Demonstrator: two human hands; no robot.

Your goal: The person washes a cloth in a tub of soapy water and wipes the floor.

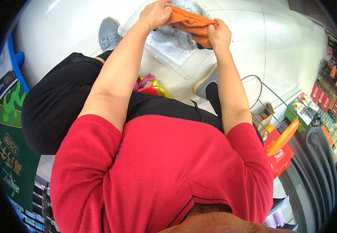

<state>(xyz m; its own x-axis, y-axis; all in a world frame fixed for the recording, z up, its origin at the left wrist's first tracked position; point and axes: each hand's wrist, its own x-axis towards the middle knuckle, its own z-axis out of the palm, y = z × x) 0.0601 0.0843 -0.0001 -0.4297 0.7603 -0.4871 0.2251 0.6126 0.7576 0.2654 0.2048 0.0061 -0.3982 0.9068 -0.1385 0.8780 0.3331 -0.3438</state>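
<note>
An orange cloth (190, 21), wet-looking and creased, is stretched between my two hands near the top of the view. My left hand (156, 14) grips its left end, and my right hand (220, 34) grips its right end. A dark part shows at the cloth's lower right edge. Beneath it, a clear plastic tub (183, 71) stands on the tiled floor, holding foamy water (173, 43). The tub's far side is cut off by the frame's top edge.
My grey shoes (109, 33) stand either side of the tub. Red, gold and pink items (154, 86) lie between my legs. At right are an orange-handled wire basket (282, 137), a red box (282, 157) and stacked goods. A green box (14, 163) stands at left.
</note>
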